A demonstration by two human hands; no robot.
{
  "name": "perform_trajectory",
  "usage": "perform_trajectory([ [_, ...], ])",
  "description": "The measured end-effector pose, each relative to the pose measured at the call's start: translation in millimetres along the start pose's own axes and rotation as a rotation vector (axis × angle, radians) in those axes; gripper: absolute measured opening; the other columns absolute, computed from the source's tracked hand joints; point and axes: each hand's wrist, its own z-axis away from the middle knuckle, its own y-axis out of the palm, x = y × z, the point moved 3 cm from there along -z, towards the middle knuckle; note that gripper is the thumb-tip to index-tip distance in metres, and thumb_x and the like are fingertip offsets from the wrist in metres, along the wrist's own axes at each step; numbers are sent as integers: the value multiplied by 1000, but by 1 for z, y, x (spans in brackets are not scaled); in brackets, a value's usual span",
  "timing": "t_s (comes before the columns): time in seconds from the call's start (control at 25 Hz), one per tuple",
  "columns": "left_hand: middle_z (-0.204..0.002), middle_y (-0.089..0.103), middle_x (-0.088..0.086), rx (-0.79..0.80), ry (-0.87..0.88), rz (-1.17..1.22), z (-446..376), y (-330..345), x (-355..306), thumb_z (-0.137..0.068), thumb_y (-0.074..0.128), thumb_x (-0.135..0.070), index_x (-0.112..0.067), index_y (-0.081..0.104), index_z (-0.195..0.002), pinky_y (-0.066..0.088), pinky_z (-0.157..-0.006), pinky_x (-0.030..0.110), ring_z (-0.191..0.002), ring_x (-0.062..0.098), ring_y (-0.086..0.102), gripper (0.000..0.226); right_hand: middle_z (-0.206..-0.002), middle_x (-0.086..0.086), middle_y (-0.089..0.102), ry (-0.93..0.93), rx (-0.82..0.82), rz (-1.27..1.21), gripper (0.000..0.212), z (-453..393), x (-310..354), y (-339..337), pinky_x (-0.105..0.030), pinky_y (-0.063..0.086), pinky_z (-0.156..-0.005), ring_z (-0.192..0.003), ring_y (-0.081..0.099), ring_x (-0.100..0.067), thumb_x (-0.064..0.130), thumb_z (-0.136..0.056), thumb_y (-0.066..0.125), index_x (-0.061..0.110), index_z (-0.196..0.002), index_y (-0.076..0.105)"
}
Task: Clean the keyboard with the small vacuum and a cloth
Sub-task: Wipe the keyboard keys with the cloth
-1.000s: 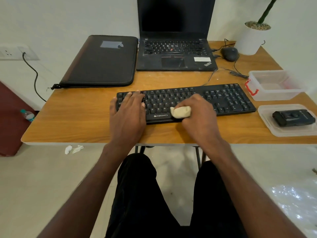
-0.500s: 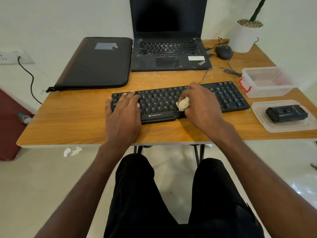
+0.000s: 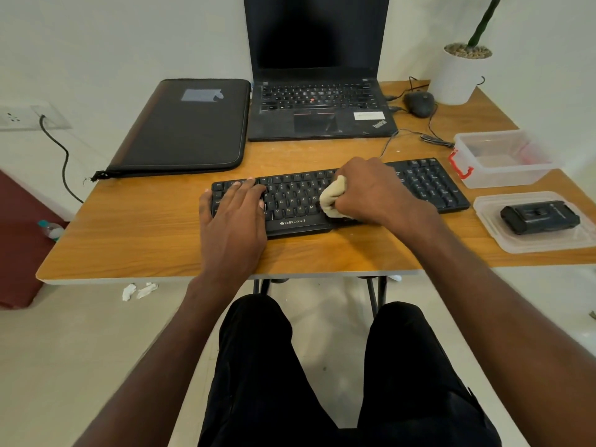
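Note:
A black keyboard (image 3: 296,201) lies across the middle of the wooden table (image 3: 145,233). My left hand (image 3: 233,217) rests flat on its left end with straight fingers. My right hand (image 3: 374,191) grips a bunched beige cloth (image 3: 332,196) and presses it on the keys right of the middle. The small black vacuum (image 3: 540,217) lies in a clear plastic lid (image 3: 490,233) at the right edge of the table, apart from both hands.
An open black laptop (image 3: 319,104) stands behind the keyboard, with a black sleeve (image 3: 183,127) to its left. A mouse (image 3: 419,103), cables, a white plant pot (image 3: 458,75) and a clear plastic box (image 3: 503,159) with red clips fill the back right. My legs are under the table.
My right hand has carried the cloth away from the keyboard's front edge, up and to the right over the keys. My left hand has stayed on the left end.

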Motion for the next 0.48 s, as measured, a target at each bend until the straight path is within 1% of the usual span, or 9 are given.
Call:
perform_trajectory([
  [0.04,-158,55,1,-5,0,0,0,0,0,-111,27,-33,-22,57,-146,10,-129,54,-150,19,45,48,-112,-8,68,36,-33,27,39,-3,-5,-4,-34,42,-73,-93,54,-22,29,-84,73,18,-121,70],
  [0.08,-157,55,1,-10,3,2,0,0,0,-111,27,-33,-22,58,-146,10,-129,54,-150,19,45,48,-113,-9,69,42,-27,38,41,-5,-8,-7,-34,42,-73,-94,54,-22,30,-84,73,17,-123,69],
  [0.2,-158,54,1,-5,3,1,-1,-1,1,-111,27,-33,-22,57,-147,8,-130,54,-151,19,43,48,-118,-9,68,32,47,60,46,-4,-12,-13,-36,46,-76,-106,60,-25,32,-86,75,18,-129,68],
  [0.28,-158,54,0,-3,-2,0,-1,0,1,-110,27,-33,-22,56,-147,7,-130,54,-151,19,43,48,-116,-10,68,45,-5,125,45,-4,-14,-19,-36,45,-75,-105,62,-27,34,-86,77,17,-126,69],
  [0.32,-158,54,0,-4,-4,-4,0,-1,0,-110,28,-33,-22,56,-147,7,-130,54,-151,19,43,48,-113,-9,70,13,-16,117,41,-4,-12,-21,-36,45,-74,-102,62,-26,32,-85,78,17,-122,71],
  [0.4,-158,55,1,-2,-6,-9,1,-1,1,-110,29,-32,-23,56,-147,7,-130,55,-151,19,44,46,-107,-4,72,-69,34,48,32,0,-3,-17,-36,48,-75,-100,63,-22,23,-83,79,21,-115,76],
  [0.48,-158,55,2,6,2,-10,0,-1,0,-111,30,-31,-23,56,-147,7,-130,55,-150,19,45,45,-110,-5,71,-34,35,69,33,5,-7,-16,-36,48,-75,-101,62,-23,21,-83,79,22,-116,74],
])
